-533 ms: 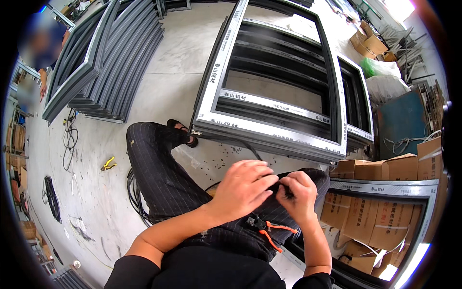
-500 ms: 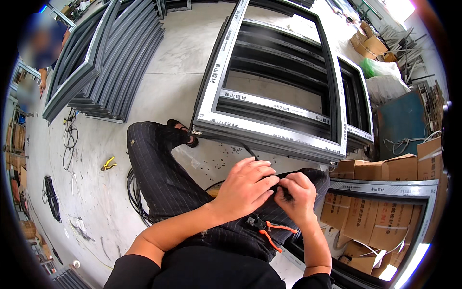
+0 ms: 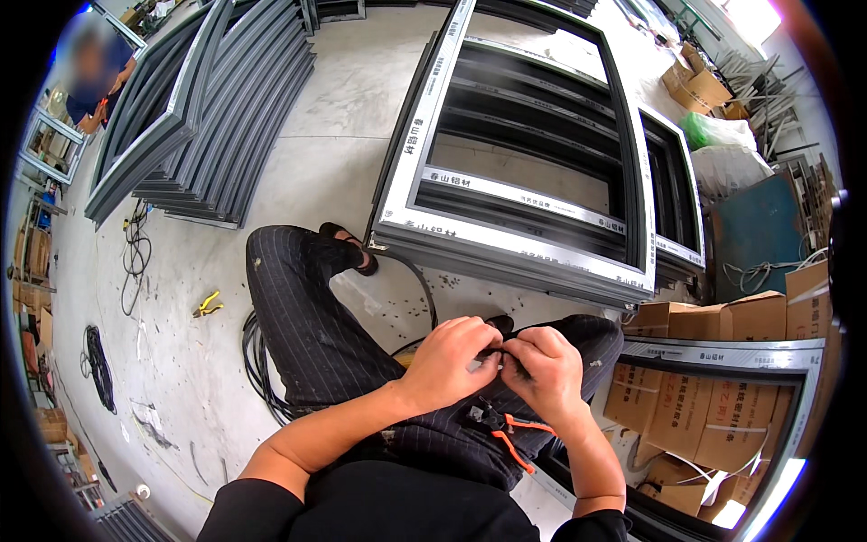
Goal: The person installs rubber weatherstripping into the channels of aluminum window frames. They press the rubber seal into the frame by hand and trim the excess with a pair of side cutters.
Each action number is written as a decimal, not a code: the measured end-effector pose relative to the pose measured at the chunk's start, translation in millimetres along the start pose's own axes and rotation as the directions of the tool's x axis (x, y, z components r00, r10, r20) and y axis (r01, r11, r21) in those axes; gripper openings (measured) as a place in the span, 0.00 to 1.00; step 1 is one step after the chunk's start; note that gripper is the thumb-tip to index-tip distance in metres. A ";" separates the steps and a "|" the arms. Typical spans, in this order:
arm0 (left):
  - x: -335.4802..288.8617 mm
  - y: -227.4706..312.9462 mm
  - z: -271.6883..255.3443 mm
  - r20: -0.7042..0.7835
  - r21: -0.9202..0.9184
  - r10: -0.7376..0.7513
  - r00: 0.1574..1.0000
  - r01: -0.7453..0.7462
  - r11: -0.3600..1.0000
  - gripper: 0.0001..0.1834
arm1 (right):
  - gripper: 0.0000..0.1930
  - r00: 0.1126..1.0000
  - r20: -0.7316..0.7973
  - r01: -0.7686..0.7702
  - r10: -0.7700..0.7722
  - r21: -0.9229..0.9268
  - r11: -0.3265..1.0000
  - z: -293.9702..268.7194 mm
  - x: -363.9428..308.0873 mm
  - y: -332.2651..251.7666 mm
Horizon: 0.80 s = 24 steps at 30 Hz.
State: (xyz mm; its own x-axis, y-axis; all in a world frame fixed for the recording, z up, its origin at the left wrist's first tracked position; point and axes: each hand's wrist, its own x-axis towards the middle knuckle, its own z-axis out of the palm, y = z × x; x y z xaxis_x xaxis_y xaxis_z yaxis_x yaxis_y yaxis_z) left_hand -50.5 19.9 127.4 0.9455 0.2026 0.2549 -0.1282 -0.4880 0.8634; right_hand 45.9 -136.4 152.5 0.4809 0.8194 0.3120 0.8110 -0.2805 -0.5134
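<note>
Pliers lie on the lap. The left hand and right hand pinch a dark thing, mostly hidden. Big frames block the way ahead.

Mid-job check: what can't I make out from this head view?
In the head view:
Thin dark piece between bare left hand and bare right hand: mostly covered by them; grips unclear.
Orange-handled black pliers: tips lost against black pinstriped trousers.
Scattered black scraps: too small to identify.
White-faced dark rectangular frame: far end cut off by the top edge.
Co-worker in dark blue: head blurred.
</note>
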 end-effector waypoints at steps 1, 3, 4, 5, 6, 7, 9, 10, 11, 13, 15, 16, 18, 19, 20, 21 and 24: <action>-0.8 -1.0 -1.0 0.005 -0.020 -0.014 1.000 0.015 1.000 0.09 | 0.13 1.000 0.029 -0.009 0.009 0.001 1.000 -1.4 -0.8 -1.2; -4.1 -6.8 -5.3 -0.008 -0.005 -0.054 0.998 0.054 0.999 0.08 | 0.17 0.999 -0.039 -0.027 0.023 -0.101 0.995 -6.9 -1.3 -10.4; -6.4 -9.9 -8.1 -0.017 0.004 -0.075 0.997 0.075 0.997 0.07 | 0.19 0.997 -0.073 -0.037 0.026 -0.150 0.988 -7.5 -4.5 -14.3; -7.6 -12.2 -10.7 -0.017 0.007 -0.094 0.995 0.094 0.996 0.07 | 0.23 0.993 0.013 -0.119 0.121 -0.081 0.990 -10.6 -18.1 -15.0; -9.3 -15.2 -12.5 -0.013 0.012 -0.115 0.993 0.115 0.993 0.07 | 0.24 0.982 0.090 -0.163 0.167 -0.052 0.985 -10.8 -34.9 -12.8; -11.4 -16.7 -14.9 -0.012 0.020 -0.139 0.990 0.140 0.990 0.07 | 0.25 0.951 0.223 -0.205 0.214 -0.061 0.977 -7.0 -52.9 -11.5; -10.9 -18.1 -17.9 0.016 0.033 -0.165 0.986 0.164 0.986 0.07 | 0.27 0.847 0.423 -0.299 0.321 -0.119 0.947 1.7 -89.6 -16.6; -10.3 -19.2 -19.2 0.027 0.043 -0.180 0.983 0.179 0.983 0.07 | 0.28 0.786 0.497 -0.336 0.368 -0.155 0.929 7.2 -104.8 -20.1; -10.7 -19.1 -21.9 0.028 0.051 -0.195 0.980 0.193 0.980 0.06 | 0.29 0.801 0.495 -0.246 0.337 -0.241 0.939 13.6 -115.9 -24.3; -12.2 -21.9 -21.4 0.015 0.060 -0.159 0.987 0.158 0.986 0.06 | 0.28 0.797 0.483 -0.246 0.363 -0.290 0.925 21.9 -121.1 -25.6; -11.8 -21.7 -23.4 0.014 0.064 -0.130 0.991 0.128 0.990 0.06 | 0.26 0.808 0.461 -0.288 0.368 -0.236 0.928 23.9 -118.3 -22.1; -12.4 -20.3 -23.4 0.019 0.058 -0.125 0.992 0.124 0.991 0.06 | 0.24 0.816 0.448 -0.314 0.365 -0.187 0.931 19.8 -111.7 -18.6; -12.7 -18.0 -24.2 0.027 0.055 -0.118 0.993 0.117 0.992 0.06 | 0.22 0.838 0.414 -0.387 0.355 -0.009 0.922 9.6 -99.4 -8.8; -12.3 -17.1 -25.5 0.028 0.056 -0.115 0.993 0.114 0.992 0.06 | 0.21 0.830 0.390 -0.479 0.398 0.135 0.867 7.9 -94.6 -4.9; -11.9 -16.2 -26.9 0.029 0.058 -0.113 0.993 0.112 0.992 0.06 | 0.20 0.816 0.374 -0.552 0.440 0.278 0.786 6.3 -90.3 -1.0; -11.4 -15.2 -28.6 0.036 0.046 -0.128 0.991 0.126 0.991 0.06 | 0.19 0.723 0.499 -0.684 0.477 0.428 0.590 6.2 -88.4 8.3; -10.0 -13.6 -28.2 0.070 -0.010 -0.154 0.986 0.155 0.988 0.07 | 0.23 0.556 0.786 -0.655 0.271 0.614 -0.439 13.8 -68.5 9.2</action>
State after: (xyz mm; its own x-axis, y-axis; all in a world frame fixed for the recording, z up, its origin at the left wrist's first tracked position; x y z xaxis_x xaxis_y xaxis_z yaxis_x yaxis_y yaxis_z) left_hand -66.7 48.4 125.3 0.9726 0.2153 0.0875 0.0172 -0.4420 0.8968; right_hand 15.8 -188.2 115.4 0.2250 0.7723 -0.5941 -0.8761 -0.1065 -0.4702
